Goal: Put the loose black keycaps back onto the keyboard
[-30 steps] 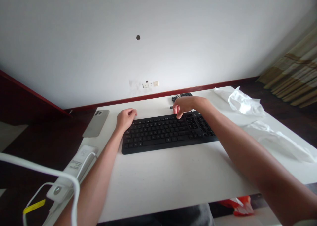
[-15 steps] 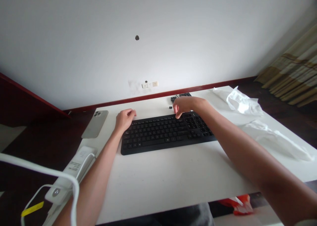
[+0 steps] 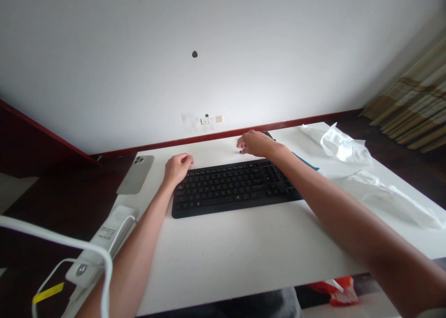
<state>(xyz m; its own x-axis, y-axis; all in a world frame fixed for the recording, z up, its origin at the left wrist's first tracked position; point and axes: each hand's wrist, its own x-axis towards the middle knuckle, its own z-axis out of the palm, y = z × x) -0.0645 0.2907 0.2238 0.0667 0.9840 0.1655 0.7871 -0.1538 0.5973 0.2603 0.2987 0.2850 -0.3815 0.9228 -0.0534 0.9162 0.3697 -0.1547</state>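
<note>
A black keyboard (image 3: 223, 188) lies across the white table, its lower-right part hidden behind my right forearm. My left hand (image 3: 177, 169) rests at its back left corner, fingers loosely curled, with nothing visible in them. Beyond the keyboard's back edge, my right hand (image 3: 254, 144) hovers low with bent fingers, thumb and fingertips slightly apart. Just under those fingertips sits a small black piece (image 3: 240, 152), resembling a loose keycap; whether they touch it is unclear. Part of a dark object (image 3: 269, 135) shows behind my right hand.
On the table's left are a phone (image 3: 135, 174) and a white power strip (image 3: 108, 236) with a white cable (image 3: 52, 234). Crumpled clear plastic bags (image 3: 344, 146) lie to the right. A blue strip (image 3: 305, 161) shows beside my right forearm. Wall sockets (image 3: 212, 120) sit behind.
My right hand has moved from the keyboard's back edge away from me to the small black piece, now covering much of the dark items behind. My left hand stays in place.
</note>
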